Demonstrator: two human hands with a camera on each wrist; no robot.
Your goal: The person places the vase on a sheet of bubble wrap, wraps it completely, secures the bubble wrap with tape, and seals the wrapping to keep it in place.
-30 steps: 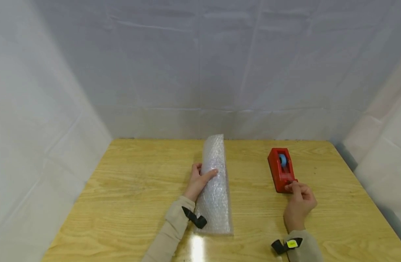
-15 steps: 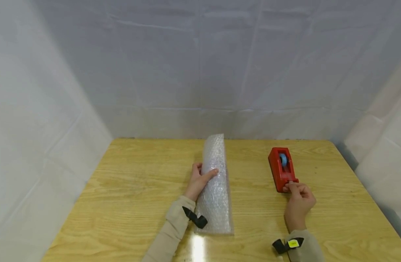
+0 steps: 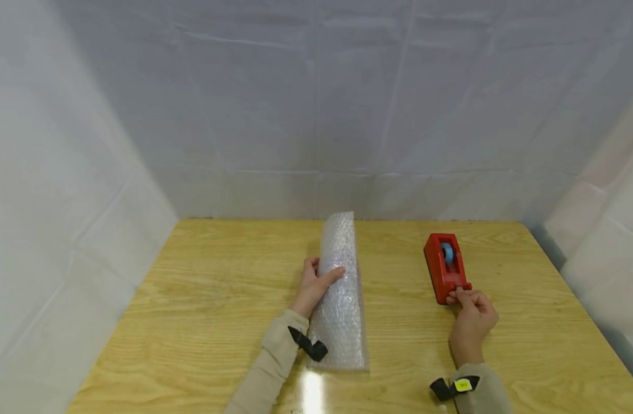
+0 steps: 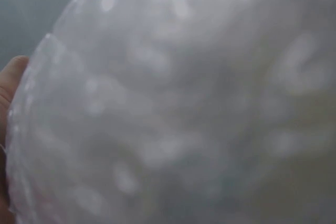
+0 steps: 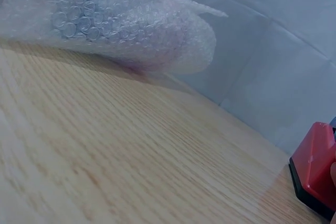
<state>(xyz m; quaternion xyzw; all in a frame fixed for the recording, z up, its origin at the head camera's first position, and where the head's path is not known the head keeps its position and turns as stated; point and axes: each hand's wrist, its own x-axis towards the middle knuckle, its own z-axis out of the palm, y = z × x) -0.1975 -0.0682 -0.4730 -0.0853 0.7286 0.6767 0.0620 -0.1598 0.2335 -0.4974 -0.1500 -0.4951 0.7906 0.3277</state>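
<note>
A rolled length of bubble wrap point(image 3: 339, 328) lies lengthwise near the middle of the table. My left hand point(image 3: 312, 287) grips it from its left side, thumb across the top; the other fingers are mostly hidden behind it. Blurred bubble wrap point(image 4: 184, 103) fills most of the left wrist view. To the right stands a red tape dispenser point(image 3: 436, 270) with a blue-cored tape roll point(image 3: 447, 253). At its near end my right hand point(image 3: 471, 322) pinches the end of the tape by the cutter. The right wrist view catches only part of the dispenser point(image 5: 315, 163) at its edge.
Both things rest on a wooden table point(image 3: 207, 310). White sheeting point(image 3: 316, 115) hangs along the back and both sides. A black strap with a small camera point(image 3: 307, 344) sits on the left sleeve, and another strap point(image 3: 455, 387) on the right.
My right fingers have shifted very slightly left at the dispenser's front end. My left hand and the bubble wrap have stayed in place.
</note>
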